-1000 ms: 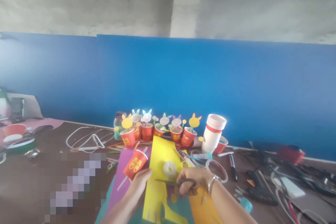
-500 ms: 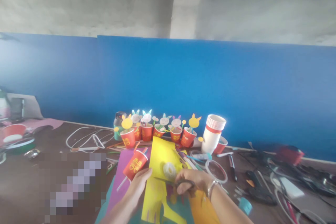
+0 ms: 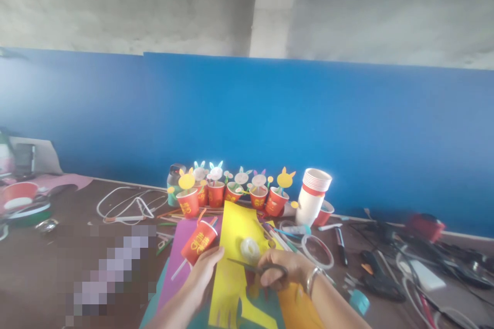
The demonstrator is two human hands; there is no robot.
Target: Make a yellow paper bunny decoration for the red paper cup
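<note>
Two hands work: right hand (image 3: 283, 273) fingers grip scissors (image 3: 258, 268); left hand (image 3: 206, 268) fingers pinch yellow paper (image 3: 231, 277). Tape roll (image 3: 250, 249) sits just beyond the fingers, red cup (image 3: 199, 242) beside the left.

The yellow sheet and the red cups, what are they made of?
The yellow sheet looks like thin craft paper or foam: flat, matte, with cut-out edges, and the scissors in the right hand lie across it while the left hand holds its edge. The red cups look like paper: matte printed walls, white insides and rolled rims.
</note>
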